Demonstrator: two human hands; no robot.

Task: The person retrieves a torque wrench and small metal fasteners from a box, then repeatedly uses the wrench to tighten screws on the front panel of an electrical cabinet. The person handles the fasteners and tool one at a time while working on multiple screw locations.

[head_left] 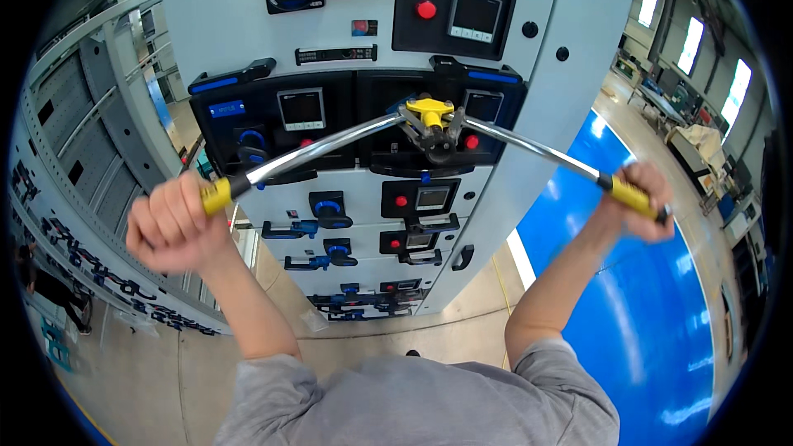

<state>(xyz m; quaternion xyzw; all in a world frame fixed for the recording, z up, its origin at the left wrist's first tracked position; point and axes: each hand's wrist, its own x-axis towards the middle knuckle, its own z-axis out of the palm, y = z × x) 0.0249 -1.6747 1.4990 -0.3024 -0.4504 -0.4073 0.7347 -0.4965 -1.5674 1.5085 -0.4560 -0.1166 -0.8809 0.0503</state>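
I hold a two-handled lever riveter (430,113) with its long chrome arms spread wide. Its yellow head sits at the centre, in front of a black drawer panel; whether its tip touches the panel is hard to tell. My left hand (176,227) is closed around the yellow grip of the left arm. Around the other yellow grip, my right hand (648,198) is wrapped at the right, higher than the left one. Directly ahead stands a tall grey switchgear cabinet (496,231) with stacked black drawer units, blue-marked handles, red buttons and small displays.
Another cabinet frame with open bays (83,116) runs along the left. Far left, a person in dark clothes (51,285) stands on the pale floor. A glossy blue floor strip (615,289) lies to the right, with workbenches (661,103) beyond.
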